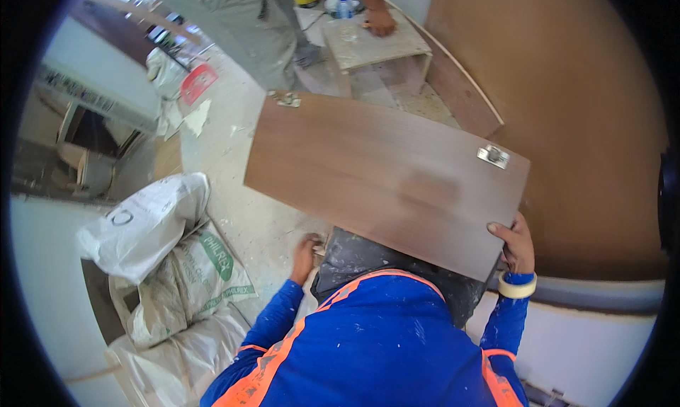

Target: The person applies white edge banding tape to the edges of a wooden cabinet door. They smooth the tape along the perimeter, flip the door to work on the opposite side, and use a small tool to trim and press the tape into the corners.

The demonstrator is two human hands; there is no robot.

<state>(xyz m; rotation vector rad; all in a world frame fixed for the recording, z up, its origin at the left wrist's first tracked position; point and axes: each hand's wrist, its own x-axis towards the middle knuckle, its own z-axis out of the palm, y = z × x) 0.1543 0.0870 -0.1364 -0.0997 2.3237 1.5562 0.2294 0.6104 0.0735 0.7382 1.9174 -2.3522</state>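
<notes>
A room apparently under renovation: its dusty, spotted floor (237, 209) holds stuffed sacks (145, 230), near a hinged brown panel (368, 170).

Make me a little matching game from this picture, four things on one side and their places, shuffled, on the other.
1. Brown panel
2. Tape roll
3. Metal hinges
4. White sacks

A. Piled at the person's left
B. Gripped at one end by the right hand
C. Around the right sleeve, at the wrist
D. Near the panel's far corners

Pairs: 1-B, 2-C, 3-D, 4-A
</notes>
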